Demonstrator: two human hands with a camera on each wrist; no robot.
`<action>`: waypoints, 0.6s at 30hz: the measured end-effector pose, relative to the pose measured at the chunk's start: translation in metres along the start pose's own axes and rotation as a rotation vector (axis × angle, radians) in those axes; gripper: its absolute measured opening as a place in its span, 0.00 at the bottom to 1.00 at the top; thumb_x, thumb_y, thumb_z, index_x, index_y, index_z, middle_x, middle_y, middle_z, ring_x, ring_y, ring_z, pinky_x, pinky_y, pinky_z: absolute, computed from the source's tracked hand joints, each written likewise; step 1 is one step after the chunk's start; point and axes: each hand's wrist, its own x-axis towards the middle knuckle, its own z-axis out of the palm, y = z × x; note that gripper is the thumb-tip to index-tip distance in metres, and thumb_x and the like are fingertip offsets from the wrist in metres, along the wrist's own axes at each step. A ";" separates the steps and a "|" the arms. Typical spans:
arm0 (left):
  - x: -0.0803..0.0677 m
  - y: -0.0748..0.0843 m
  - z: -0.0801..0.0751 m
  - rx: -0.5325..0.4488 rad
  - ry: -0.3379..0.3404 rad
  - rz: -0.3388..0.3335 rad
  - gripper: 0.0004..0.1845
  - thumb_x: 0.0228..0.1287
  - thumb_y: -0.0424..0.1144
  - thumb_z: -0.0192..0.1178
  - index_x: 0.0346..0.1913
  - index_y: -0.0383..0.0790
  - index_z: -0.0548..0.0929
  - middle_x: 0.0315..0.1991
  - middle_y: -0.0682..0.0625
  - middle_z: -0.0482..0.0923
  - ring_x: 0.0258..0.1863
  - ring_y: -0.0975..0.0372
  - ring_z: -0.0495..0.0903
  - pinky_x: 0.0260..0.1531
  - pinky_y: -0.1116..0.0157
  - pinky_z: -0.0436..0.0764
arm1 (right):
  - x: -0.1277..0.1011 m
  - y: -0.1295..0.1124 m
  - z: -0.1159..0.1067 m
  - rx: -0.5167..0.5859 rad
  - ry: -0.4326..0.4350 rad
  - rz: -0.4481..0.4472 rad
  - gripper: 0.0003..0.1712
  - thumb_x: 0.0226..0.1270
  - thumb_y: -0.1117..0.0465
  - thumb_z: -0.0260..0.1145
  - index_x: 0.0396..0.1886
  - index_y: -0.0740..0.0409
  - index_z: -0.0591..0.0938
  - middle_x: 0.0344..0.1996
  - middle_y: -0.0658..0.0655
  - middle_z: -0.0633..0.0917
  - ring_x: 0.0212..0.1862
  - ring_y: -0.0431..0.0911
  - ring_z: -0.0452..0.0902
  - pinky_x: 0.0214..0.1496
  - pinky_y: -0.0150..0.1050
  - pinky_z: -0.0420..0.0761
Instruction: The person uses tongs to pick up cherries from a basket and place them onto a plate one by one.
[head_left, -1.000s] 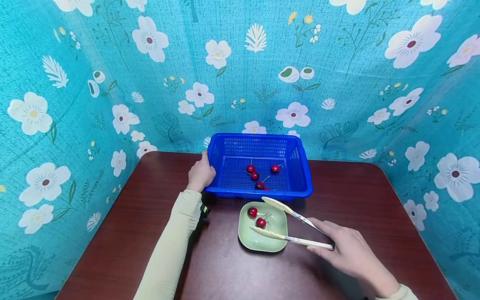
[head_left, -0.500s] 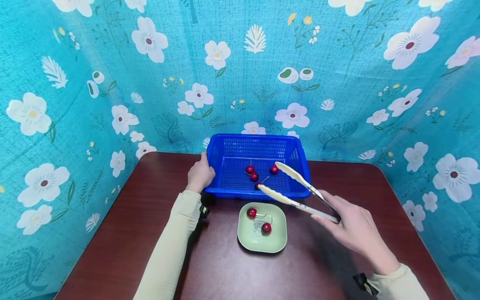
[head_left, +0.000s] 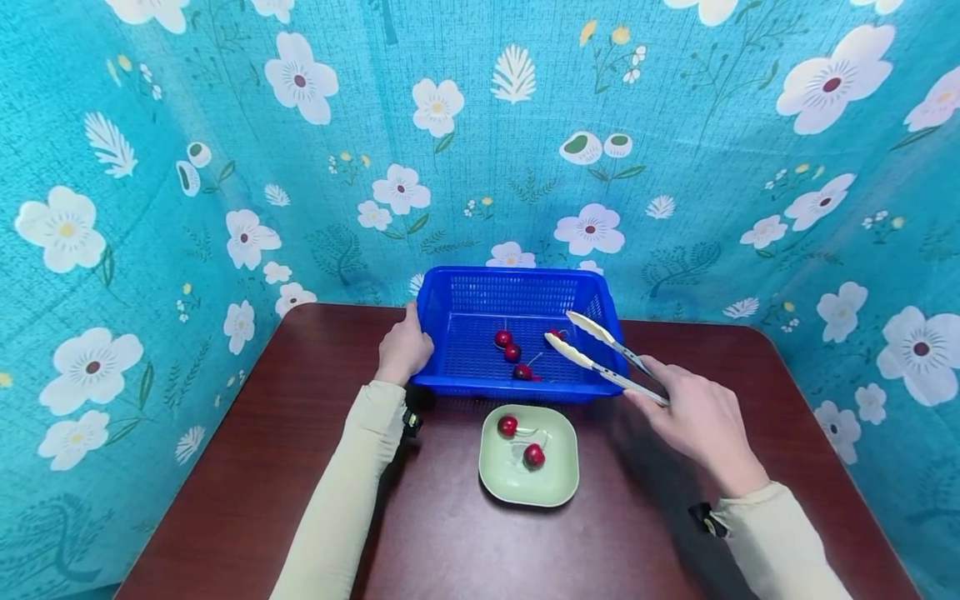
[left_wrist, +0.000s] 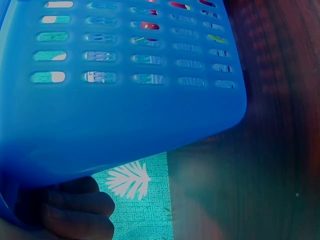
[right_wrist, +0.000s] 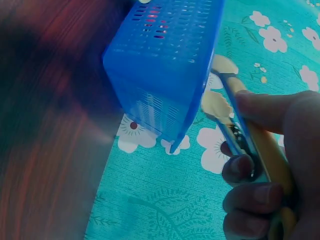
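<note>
My left hand (head_left: 403, 346) grips the left rim of a blue plastic basket (head_left: 517, 388); the left wrist view shows its fingers (left_wrist: 82, 210) curled under that rim. In my right hand (head_left: 693, 417) is a pair of tongs (head_left: 611, 377) with cream tips, held by the handles. The tips are spread apart and reach over the basket's right side, near a cherry (head_left: 553, 335) that they partly cover. Several more cherries lie left of it, among them one (head_left: 503, 338) with an upright stem. The basket's front wall hides part of one.
In front of the basket a pale green square dish (head_left: 517, 492) holds two cherries, one (head_left: 507, 426) at the back left and one (head_left: 534, 456) near the middle. All stand on a dark red-brown table (head_left: 435, 533). A turquoise flowered cloth (head_left: 480, 167) hangs behind.
The tongs have moved from above the dish up and over the basket, toward its right side. One dish cherry has shifted slightly right and forward. The left hand stays on the rim.
</note>
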 end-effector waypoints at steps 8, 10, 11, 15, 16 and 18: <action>-0.001 0.000 -0.002 -0.001 0.005 0.002 0.37 0.75 0.38 0.52 0.82 0.39 0.52 0.46 0.33 0.86 0.36 0.43 0.86 0.36 0.44 0.83 | 0.017 -0.004 0.008 -0.060 -0.090 0.022 0.37 0.62 0.46 0.76 0.67 0.60 0.81 0.40 0.63 0.90 0.25 0.47 0.75 0.23 0.45 0.77; -0.001 0.000 -0.003 -0.002 0.008 0.004 0.37 0.75 0.38 0.52 0.82 0.39 0.52 0.46 0.33 0.86 0.36 0.43 0.86 0.36 0.44 0.83 | 0.022 -0.006 0.009 -0.084 -0.100 0.025 0.38 0.61 0.47 0.76 0.67 0.60 0.80 0.36 0.61 0.89 0.24 0.47 0.73 0.22 0.43 0.75; -0.001 0.000 -0.002 -0.003 0.008 0.005 0.37 0.76 0.38 0.52 0.82 0.39 0.52 0.45 0.33 0.86 0.36 0.43 0.86 0.36 0.44 0.83 | 0.025 -0.007 0.009 -0.094 -0.107 0.028 0.38 0.61 0.47 0.76 0.67 0.61 0.80 0.34 0.60 0.89 0.24 0.47 0.72 0.21 0.42 0.74; -0.001 0.000 -0.002 -0.006 0.003 0.009 0.37 0.75 0.38 0.52 0.82 0.38 0.52 0.45 0.33 0.86 0.36 0.43 0.86 0.35 0.44 0.83 | 0.034 -0.013 0.010 -0.127 -0.140 0.043 0.38 0.62 0.47 0.76 0.67 0.62 0.80 0.32 0.61 0.88 0.23 0.47 0.70 0.20 0.40 0.72; -0.001 0.000 -0.002 -0.006 0.002 0.010 0.37 0.75 0.38 0.52 0.82 0.38 0.52 0.45 0.33 0.86 0.36 0.43 0.86 0.35 0.44 0.83 | 0.036 -0.014 0.010 -0.133 -0.146 0.045 0.38 0.62 0.47 0.76 0.67 0.62 0.80 0.33 0.62 0.88 0.23 0.48 0.70 0.21 0.41 0.73; -0.001 0.001 -0.002 -0.009 0.002 0.011 0.37 0.75 0.38 0.52 0.82 0.38 0.52 0.45 0.33 0.85 0.36 0.43 0.86 0.35 0.44 0.83 | 0.041 -0.017 0.011 -0.146 -0.154 0.043 0.37 0.62 0.47 0.76 0.66 0.63 0.81 0.37 0.64 0.89 0.24 0.49 0.72 0.22 0.43 0.75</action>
